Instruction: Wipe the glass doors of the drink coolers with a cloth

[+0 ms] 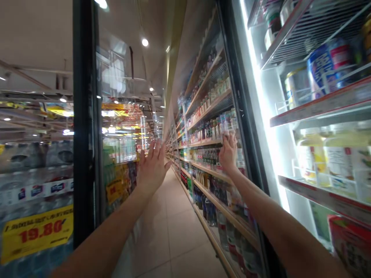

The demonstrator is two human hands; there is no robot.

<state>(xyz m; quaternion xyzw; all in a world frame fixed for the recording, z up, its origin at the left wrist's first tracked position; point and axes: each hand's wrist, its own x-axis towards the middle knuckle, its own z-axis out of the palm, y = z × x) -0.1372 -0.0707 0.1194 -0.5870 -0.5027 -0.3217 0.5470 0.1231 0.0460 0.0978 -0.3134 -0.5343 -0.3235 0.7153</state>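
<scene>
A glass cooler door [203,23] in a black frame stands swung out in front of me, with the aisle seen through or mirrored in its pane. My left hand [152,166] is open, fingers spread and palm toward the glass; whether it touches the pane I cannot tell. Higher on the right, close to the pane, my right hand [228,152] has its fingers bent and drawn together. Something small and greyish seems to be at its fingertips, too blurred to name.
To the right is the lit cooler, with wire shelves [321,100], cans [319,71] and bottles of pale drink [337,158]. Packs of bottled water [37,173] with a yellow price sign [37,233] stand on the left. The tiled floor [176,227] shows in the door's pane.
</scene>
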